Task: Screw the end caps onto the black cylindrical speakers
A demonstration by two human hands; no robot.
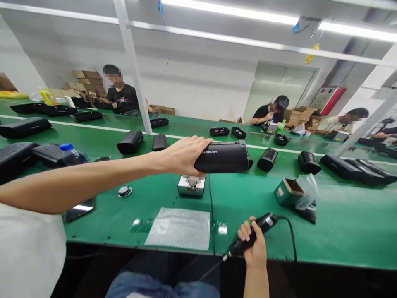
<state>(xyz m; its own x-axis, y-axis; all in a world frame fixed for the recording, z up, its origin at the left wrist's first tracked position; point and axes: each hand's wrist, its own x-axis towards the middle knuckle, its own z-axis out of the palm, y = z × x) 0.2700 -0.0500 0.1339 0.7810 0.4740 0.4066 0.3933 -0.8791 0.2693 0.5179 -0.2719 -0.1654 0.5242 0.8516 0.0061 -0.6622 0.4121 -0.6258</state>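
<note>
Casing (228, 158), black, rounded, white-lettered, in left hand (188, 155), corded driver (267, 222) in right hand (256, 242).

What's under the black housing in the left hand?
Below the black housing in view, a small box with metal fitting sits on the green tabletop. The left hand and housing hide whatever's behind them.

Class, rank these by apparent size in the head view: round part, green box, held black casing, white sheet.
1. White sheet
2. Held black casing
3. Green box
4. Round part
These are apparent sizes, not true ones.
</note>
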